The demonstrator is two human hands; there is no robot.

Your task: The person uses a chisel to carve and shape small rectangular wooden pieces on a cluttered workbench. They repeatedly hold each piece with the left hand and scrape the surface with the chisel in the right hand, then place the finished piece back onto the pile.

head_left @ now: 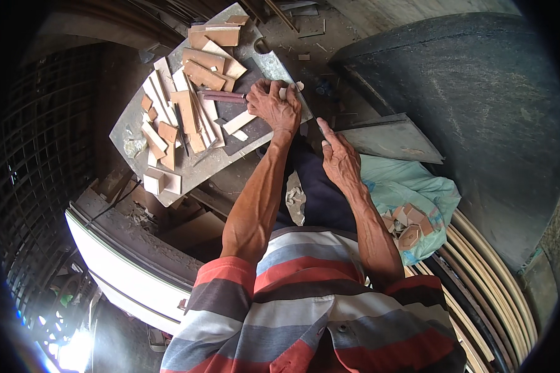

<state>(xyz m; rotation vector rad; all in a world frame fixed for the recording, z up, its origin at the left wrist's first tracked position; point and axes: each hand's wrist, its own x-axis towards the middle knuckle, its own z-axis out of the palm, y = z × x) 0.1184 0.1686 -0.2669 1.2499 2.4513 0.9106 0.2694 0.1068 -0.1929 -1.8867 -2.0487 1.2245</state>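
Observation:
My left hand (274,107) is over the right end of the worktable (126,132). Its fingers are curled down on a small pale wood piece (284,93), mostly hidden by them. A pale wood strip (239,122) lies by its wrist, and a tool with two dark red handles (224,97) beside its knuckles. My right hand (341,156) hovers just off the table's right corner. Its index finger points forward along a thin dark edge, possibly a blade. The other fingers are curled in; what they hold is hidden.
Several cut wood pieces (204,60) lie piled across the table's left and far parts. To my right, a pale green plastic bag (432,194) holds wood offcuts (410,227). Long wood strips (488,267) run beside it. A large dark panel (460,93) leans at far right.

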